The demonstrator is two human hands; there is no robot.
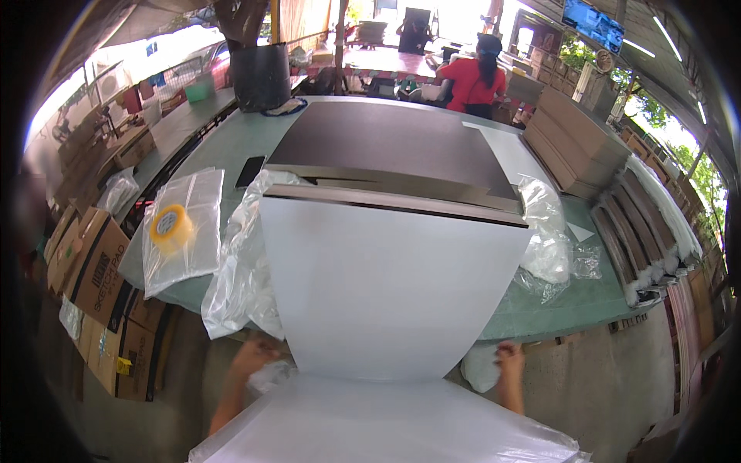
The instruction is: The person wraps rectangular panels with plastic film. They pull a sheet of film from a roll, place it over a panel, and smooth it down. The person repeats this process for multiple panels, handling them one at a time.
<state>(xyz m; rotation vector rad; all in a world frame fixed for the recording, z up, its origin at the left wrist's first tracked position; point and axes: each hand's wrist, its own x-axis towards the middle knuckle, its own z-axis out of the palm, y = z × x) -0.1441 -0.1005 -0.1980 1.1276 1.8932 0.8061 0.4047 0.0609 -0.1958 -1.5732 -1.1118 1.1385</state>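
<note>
A large white board stack [394, 285] with a dark edge slopes from the table toward my body. Its near end lies inside a clear plastic bag [378, 424] close to me. To the left of the boards, my left hand [257, 355] is closed at the bag's loose edge, its fingers slightly blurred. My right hand [509, 358] is on the opposite side, fingers curled in beside a bulge of clear plastic [480, 369]. Both hands appear to grip the bag's edges. Behind the white boards lies a dark brown board [386, 139].
Crumpled plastic bags [248, 262] flank the boards on the green table [540, 309]. A tape roll [171, 228] sits on flat plastic bags, with a phone [250, 171] nearby. Cardboard stacks [575, 139] stand right, cartons [100, 270] left. A person in red [475, 81] works farther back.
</note>
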